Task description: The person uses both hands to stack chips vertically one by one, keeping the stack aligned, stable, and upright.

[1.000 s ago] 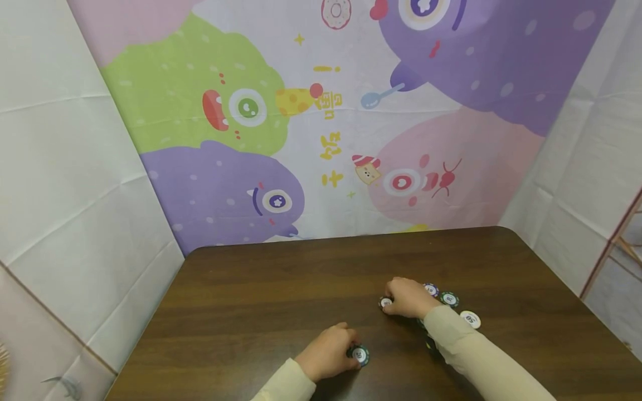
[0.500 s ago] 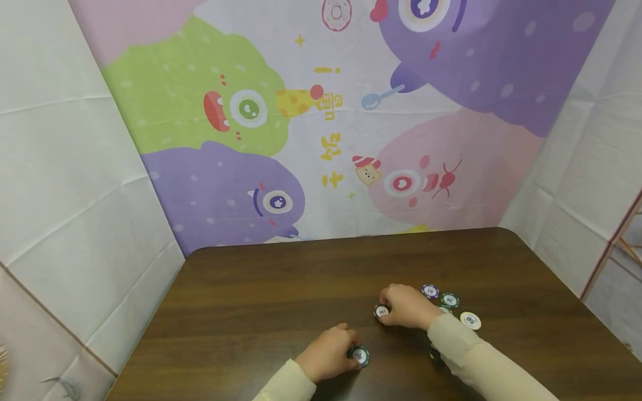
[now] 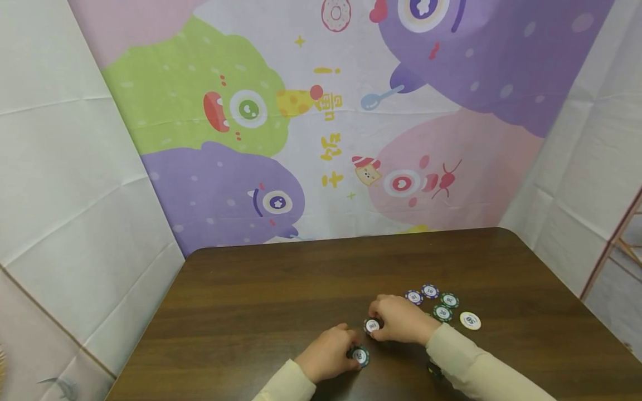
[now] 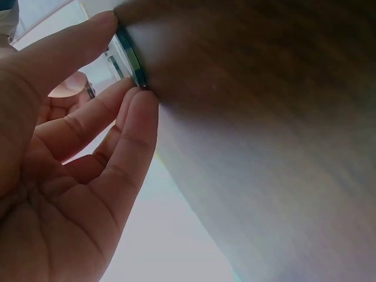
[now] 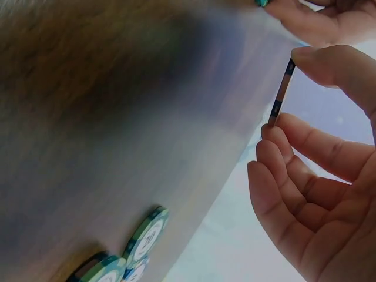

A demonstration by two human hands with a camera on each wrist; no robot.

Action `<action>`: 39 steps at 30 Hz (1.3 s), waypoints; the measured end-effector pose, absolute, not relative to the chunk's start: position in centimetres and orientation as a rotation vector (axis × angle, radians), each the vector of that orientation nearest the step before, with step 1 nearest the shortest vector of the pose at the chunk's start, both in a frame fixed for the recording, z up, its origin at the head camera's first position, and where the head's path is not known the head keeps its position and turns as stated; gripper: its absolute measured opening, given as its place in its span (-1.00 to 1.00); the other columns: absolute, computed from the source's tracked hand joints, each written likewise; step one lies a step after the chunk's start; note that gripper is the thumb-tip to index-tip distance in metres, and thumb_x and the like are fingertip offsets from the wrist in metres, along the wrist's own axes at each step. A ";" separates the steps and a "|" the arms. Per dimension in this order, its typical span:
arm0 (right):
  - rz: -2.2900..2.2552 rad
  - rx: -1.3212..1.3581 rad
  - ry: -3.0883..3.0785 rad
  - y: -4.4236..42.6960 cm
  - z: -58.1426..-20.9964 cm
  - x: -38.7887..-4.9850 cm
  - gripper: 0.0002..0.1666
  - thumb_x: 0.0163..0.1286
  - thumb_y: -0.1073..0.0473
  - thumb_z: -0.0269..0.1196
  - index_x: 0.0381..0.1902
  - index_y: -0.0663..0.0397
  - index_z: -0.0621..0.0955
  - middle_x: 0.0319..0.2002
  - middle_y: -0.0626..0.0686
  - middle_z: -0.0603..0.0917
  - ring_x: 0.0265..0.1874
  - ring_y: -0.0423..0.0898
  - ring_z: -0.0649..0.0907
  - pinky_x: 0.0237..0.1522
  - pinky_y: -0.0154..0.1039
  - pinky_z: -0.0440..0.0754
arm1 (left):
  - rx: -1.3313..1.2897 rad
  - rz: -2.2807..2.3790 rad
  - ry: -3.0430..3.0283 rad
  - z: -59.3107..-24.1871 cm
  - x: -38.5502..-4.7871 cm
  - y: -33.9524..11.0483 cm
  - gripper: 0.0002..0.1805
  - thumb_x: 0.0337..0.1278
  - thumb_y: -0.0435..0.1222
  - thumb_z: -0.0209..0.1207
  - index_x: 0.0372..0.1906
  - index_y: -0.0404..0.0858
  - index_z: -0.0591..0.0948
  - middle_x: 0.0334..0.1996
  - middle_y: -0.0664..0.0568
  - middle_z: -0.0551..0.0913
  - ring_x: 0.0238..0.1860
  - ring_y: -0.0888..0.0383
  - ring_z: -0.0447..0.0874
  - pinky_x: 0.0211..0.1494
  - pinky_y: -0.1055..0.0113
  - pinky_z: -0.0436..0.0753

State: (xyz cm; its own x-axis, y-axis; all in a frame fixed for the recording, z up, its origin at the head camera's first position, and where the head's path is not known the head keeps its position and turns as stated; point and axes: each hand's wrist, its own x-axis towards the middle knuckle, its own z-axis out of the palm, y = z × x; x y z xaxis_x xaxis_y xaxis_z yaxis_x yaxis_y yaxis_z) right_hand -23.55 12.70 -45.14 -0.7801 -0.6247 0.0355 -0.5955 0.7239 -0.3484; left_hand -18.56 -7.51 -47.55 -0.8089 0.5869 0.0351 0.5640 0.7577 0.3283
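My left hand (image 3: 328, 352) pinches a green-edged poker chip (image 3: 360, 356) between thumb and fingertips, low over or on the table. In the left wrist view its green and white rim (image 4: 130, 56) shows between the thumb and fingers. Just up and to the right, my right hand (image 3: 401, 320) pinches a dark poker chip (image 3: 371, 326) marked 100 by its edges. In the right wrist view that dark chip (image 5: 282, 91) is seen edge-on, with thumb and fingertips at its two ends. The two held chips are close together but apart.
Right of my right hand lie two blue-purple chips (image 3: 429, 291), two green chips (image 3: 450, 300) and a white-and-yellow 50 chip (image 3: 470, 321). Another dark chip (image 3: 434, 370) is partly hidden by my right sleeve. The brown table (image 3: 281, 278) meets a cartoon-printed cloth behind.
My right hand has moved left and nearer with the dark chip, toward my left hand. This uncovers a blue-purple and a green chip. My left hand has stayed still.
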 end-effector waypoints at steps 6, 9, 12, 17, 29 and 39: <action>-0.527 -1.074 2.814 12.3 -45.1 -22.7 -0.70 0.05 0.04 0.45 -0.29 0.06 0.68 -0.37 -0.12 0.56 -0.46 -0.30 0.44 -0.40 -0.35 0.46 | 0.969 0.514 2.879 -47.6 -18.6 -7.5 -0.68 -0.20 -0.19 0.51 -0.26 -0.16 0.70 -0.40 0.22 0.58 -0.41 0.44 0.34 -0.35 0.57 0.42; -0.525 -1.099 2.804 12.1 -45.2 -22.3 -0.71 0.04 0.05 0.45 -0.31 0.06 0.68 -0.40 -0.14 0.54 -0.47 -0.30 0.41 -0.42 -0.36 0.43 | 0.955 0.523 2.875 -47.7 -18.7 -7.5 -0.67 -0.20 -0.19 0.51 -0.25 -0.17 0.69 -0.40 0.22 0.58 -0.41 0.44 0.33 -0.36 0.57 0.42; -0.518 -1.114 2.807 12.0 -45.3 -22.1 -0.71 0.02 0.05 0.45 -0.33 0.04 0.67 -0.42 -0.16 0.51 -0.48 -0.30 0.39 -0.43 -0.37 0.40 | 0.938 0.533 2.872 -47.7 -18.7 -7.5 -0.68 -0.20 -0.18 0.51 -0.28 -0.16 0.68 -0.43 0.23 0.55 -0.43 0.44 0.31 -0.38 0.57 0.41; -0.531 -1.129 2.788 11.8 -45.5 -21.9 -0.71 0.01 0.06 0.46 -0.33 0.04 0.67 -0.43 -0.17 0.50 -0.50 -0.31 0.38 -0.44 -0.39 0.39 | 0.925 0.538 2.881 -47.8 -18.7 -7.6 -0.69 -0.22 -0.18 0.52 -0.35 -0.16 0.64 -0.47 0.23 0.52 -0.45 0.43 0.28 -0.42 0.56 0.39; -0.510 -1.187 2.756 11.2 -45.9 -21.4 -0.73 0.00 0.05 0.47 -0.34 -0.02 0.68 -0.45 -0.22 0.49 -0.49 -0.34 0.35 -0.41 -0.41 0.36 | 0.894 0.536 2.887 -47.6 -18.6 -7.5 -0.68 -0.20 -0.16 0.51 -0.31 -0.17 0.65 -0.49 0.23 0.52 -0.47 0.40 0.30 -0.43 0.53 0.40; -0.503 -1.235 2.752 10.7 -46.3 -21.0 -0.78 -0.01 0.07 0.47 -0.42 -0.06 0.65 -0.48 -0.21 0.47 -0.51 -0.35 0.34 -0.41 -0.40 0.35 | 0.906 0.512 2.901 -47.5 -18.6 -7.5 -0.66 -0.21 -0.16 0.51 -0.29 -0.16 0.65 -0.47 0.21 0.61 -0.45 0.39 0.37 -0.38 0.49 0.44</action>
State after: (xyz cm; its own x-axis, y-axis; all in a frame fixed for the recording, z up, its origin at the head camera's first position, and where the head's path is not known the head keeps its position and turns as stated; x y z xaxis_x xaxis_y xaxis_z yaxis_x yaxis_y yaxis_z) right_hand -20.97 10.72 -46.30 -0.6707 -0.7395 0.0575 -0.7119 0.6202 -0.3295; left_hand -18.63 -7.53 -47.47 -0.8253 0.5631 0.0414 0.5433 0.7719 0.3302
